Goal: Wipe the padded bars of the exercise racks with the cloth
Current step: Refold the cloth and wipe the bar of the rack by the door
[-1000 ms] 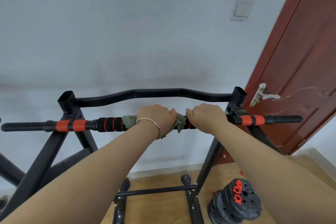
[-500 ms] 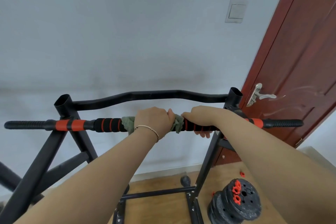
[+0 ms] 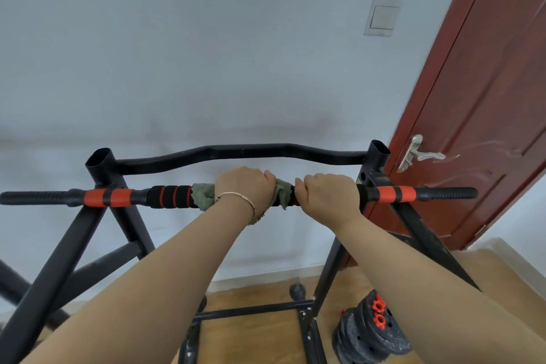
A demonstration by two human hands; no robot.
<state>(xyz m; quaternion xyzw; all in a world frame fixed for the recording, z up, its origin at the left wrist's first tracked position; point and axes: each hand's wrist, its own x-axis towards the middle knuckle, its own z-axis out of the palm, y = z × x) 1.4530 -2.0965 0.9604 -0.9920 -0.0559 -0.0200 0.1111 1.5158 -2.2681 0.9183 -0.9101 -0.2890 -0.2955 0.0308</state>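
Note:
A black exercise rack [image 3: 62,251] carries a horizontal padded bar [image 3: 170,196] with black foam and orange bands. A grey-green cloth [image 3: 202,195] is wrapped round the bar's middle. My left hand [image 3: 243,188], with a thin bracelet on the wrist, grips the cloth and the bar inside it. Just to its right, my right hand [image 3: 328,193] grips the bare padded bar, its fingers curled over the top. A flap of the cloth shows between the two hands. The part of the bar under both hands is hidden.
A curved black upper bar [image 3: 245,152] runs behind the hands. A dark red door [image 3: 484,115] with a metal handle [image 3: 416,155] stands at the right. Dumbbell plates [image 3: 369,334] lie on the wooden floor at the lower right. A light switch [image 3: 382,18] is on the wall.
My right hand has closed fully over the bar again, next to the cloth. My left hand still holds the cloth at about the same spot on the bar.

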